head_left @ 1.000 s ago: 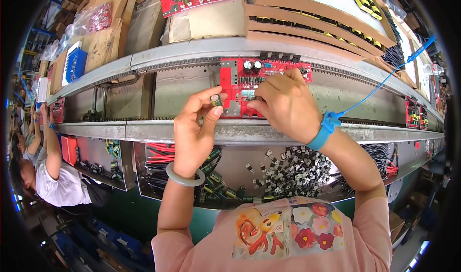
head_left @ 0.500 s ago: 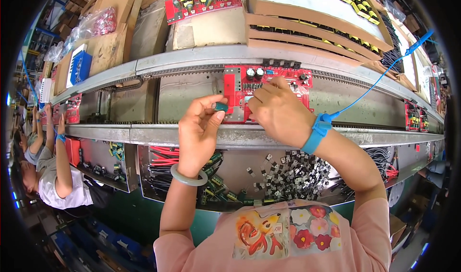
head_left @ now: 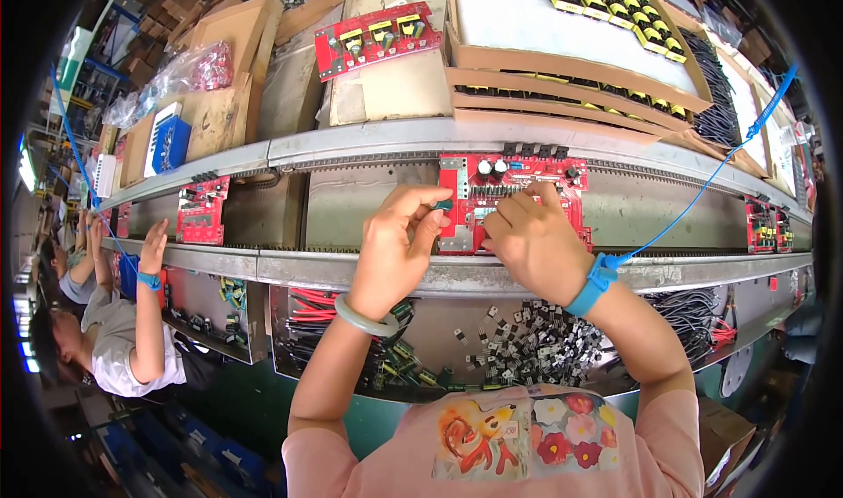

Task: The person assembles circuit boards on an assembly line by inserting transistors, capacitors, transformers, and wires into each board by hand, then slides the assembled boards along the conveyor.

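A red circuit board (head_left: 449,182), fitted with black cylinders and small parts, lies on the conveyor rails in front of me. My left hand (head_left: 395,248) is at its left edge, thumb and fingertips pinched on a small dark green capacitor (head_left: 444,205). Over the board's right half is my right hand (head_left: 537,234), its fingers curled down towards the parts. Whatever those fingertips hold is hidden. A blue wrist strap (head_left: 593,285) with a coiled cord circles my right wrist.
Below the rail, a metal tray holds green capacitors (head_left: 399,357), a heap of transistors (head_left: 544,349) and red wires (head_left: 309,307). Beyond stand cardboard trays of yellow-black transformers (head_left: 615,10) and another red board (head_left: 378,43). At left, a co-worker (head_left: 132,340) sits near a red board (head_left: 202,212).
The view has shifted, so the scene sits lower and further right. My left hand still pinches the capacitor, its body now more hidden by the fingers. A board at left shows more fully.
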{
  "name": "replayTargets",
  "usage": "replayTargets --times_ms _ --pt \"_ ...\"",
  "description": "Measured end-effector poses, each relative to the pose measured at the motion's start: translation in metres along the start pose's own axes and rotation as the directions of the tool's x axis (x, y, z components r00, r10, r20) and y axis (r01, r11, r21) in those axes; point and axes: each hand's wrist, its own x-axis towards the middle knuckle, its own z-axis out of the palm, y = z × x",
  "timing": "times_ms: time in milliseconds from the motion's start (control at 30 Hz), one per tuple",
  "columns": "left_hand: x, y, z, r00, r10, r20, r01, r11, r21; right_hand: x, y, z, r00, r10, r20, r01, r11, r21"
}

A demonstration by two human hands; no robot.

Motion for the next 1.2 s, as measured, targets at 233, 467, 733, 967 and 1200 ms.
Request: replayTargets --times_ms 233,467,733,967,1200 --pt "0.012 0.007 0.005 0.987 0.144 0.065 -0.158 0.92 0.36 -0.005 0.001 0.002 0.999 0.03 -0.023 -0.03 0.999 0.018" --pt "0.003 0.011 0.008 0.987 0.151 0.053 -0.16 0.907 0.39 -0.004 0.0 0.002 0.997 0.024 -0.077 -0.022 1.0 0.021" --pt "0.006 0.008 0.01 0.974 0.219 0.059 -0.223 0.886 0.406 -0.003 0.001 0.002 0.999 0.039 -0.028 -0.038 0.998 0.041" --pt "0.011 0.012 0.009 0.955 0.284 0.086 -0.291 0.839 0.46 -0.004 0.002 0.002 0.999 0.044 -0.024 -0.042 0.997 0.065" --pt "0.012 0.017 0.011 0.962 0.251 0.105 -0.27 0.839 0.472 -0.003 0.002 0.001 0.999 0.042 -0.025 -0.041 0.998 0.057"
